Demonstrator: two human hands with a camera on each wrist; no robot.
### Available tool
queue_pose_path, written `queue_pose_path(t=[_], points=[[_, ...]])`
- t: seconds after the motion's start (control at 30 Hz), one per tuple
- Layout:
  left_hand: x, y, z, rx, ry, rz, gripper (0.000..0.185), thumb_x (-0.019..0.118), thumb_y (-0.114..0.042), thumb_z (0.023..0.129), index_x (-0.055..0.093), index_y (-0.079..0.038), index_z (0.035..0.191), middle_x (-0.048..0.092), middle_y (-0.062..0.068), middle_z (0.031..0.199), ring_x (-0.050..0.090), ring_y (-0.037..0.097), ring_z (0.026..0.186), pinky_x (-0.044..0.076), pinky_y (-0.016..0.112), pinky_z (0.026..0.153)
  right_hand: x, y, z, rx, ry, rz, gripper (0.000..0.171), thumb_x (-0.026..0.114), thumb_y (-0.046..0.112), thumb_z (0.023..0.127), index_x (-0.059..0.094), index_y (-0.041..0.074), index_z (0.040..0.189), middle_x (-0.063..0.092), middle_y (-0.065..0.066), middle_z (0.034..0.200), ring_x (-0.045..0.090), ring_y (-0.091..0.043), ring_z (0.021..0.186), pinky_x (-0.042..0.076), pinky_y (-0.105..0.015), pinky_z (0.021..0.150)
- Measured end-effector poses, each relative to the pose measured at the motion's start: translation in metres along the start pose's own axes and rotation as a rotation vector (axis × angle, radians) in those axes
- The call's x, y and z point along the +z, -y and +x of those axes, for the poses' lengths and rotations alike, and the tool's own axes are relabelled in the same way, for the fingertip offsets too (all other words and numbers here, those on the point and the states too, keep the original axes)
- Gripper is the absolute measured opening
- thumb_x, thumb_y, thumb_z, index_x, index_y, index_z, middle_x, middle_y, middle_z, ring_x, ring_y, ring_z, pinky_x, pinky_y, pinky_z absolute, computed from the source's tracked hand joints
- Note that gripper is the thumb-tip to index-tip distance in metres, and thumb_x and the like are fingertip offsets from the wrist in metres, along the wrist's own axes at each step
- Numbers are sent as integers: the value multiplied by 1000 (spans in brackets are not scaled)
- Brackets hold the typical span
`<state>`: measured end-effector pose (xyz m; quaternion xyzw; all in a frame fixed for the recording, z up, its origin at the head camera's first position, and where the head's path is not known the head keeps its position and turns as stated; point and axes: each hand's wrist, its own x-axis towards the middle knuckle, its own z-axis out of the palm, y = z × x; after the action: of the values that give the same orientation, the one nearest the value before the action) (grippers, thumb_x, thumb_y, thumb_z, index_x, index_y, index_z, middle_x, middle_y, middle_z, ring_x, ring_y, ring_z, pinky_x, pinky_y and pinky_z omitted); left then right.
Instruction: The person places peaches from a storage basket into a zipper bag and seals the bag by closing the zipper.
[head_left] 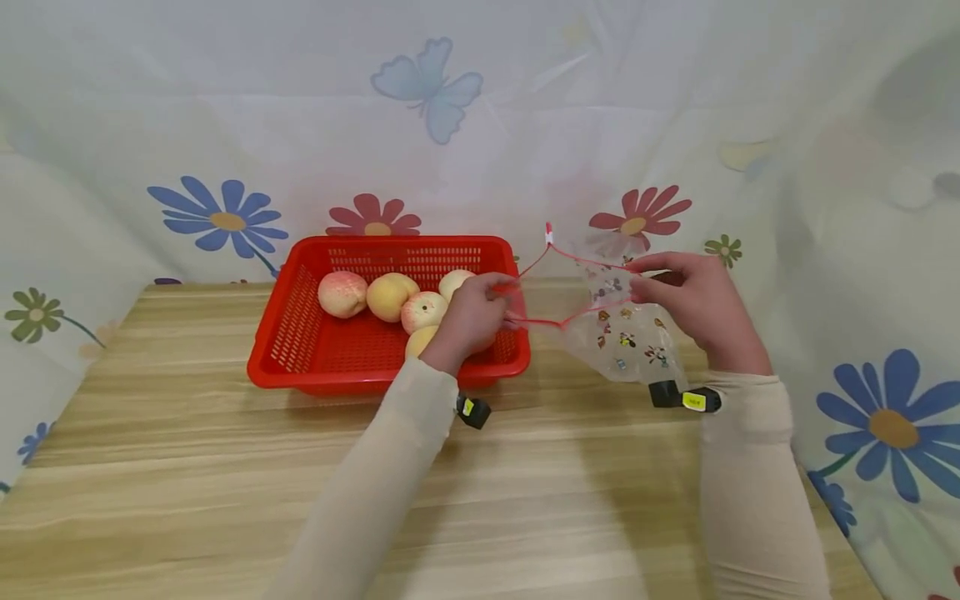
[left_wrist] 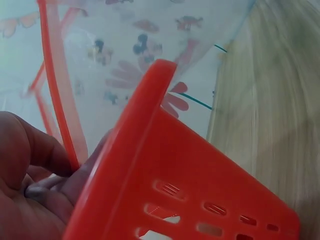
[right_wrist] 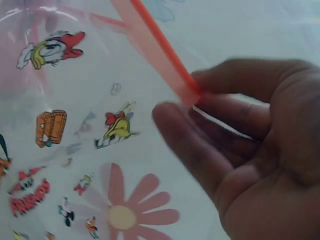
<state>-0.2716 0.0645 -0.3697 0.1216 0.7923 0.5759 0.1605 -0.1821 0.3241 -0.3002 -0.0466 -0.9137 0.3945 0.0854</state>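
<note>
A clear plastic zip bag (head_left: 626, 346) with small cartoon prints and a red edging is stretched between my two hands, its mouth spread apart. My left hand (head_left: 474, 315) pinches one end of the red edging above the right side of the red basket (head_left: 360, 380). In the left wrist view the thumb and fingers meet at the edging (left_wrist: 64, 135), beside the basket wall (left_wrist: 200, 165). Thumb and fingers of my right hand (head_left: 697, 292) pinch the other end, also plain in the right wrist view. Several peaches (head_left: 343, 295) lie in the basket, some partly behind my left hand.
The basket stands on a wood-grain table (head_left: 225, 492) near the back. Behind it and at both sides hangs a white sheet (head_left: 300, 150) printed with flowers and a butterfly. A small white-and-red slider (head_left: 549, 236) sits on the bag's far edge.
</note>
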Motion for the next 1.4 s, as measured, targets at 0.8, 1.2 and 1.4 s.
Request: queue_pose_path(t=[0.8,1.2,1.4], points=[[1,5,-1,25,17,-53,37,42,-4,97,57,-13,129,60,10,115,71,22,77,59,38,82,5,-24,2,-64,-109,280,30,62,22,94,68,7,119,68,-1,106,63,-9,87,54,-12,75],[2,5,-6,44,16,-5,40,46,-6,96,55,-15,134,65,7,115,71,18,79,59,28,78,24,-38,4,-175,-72,519,34,69,11,89,67,5,122,72,5,101,64,-8,90,54,-13,77],[4,3,-11,102,-7,152,40,53,-15,97,56,-19,137,68,2,106,64,17,78,55,24,69,39,-42,7,-155,-143,387,34,67,18,91,66,8,124,66,14,102,62,-5,90,52,-11,77]])
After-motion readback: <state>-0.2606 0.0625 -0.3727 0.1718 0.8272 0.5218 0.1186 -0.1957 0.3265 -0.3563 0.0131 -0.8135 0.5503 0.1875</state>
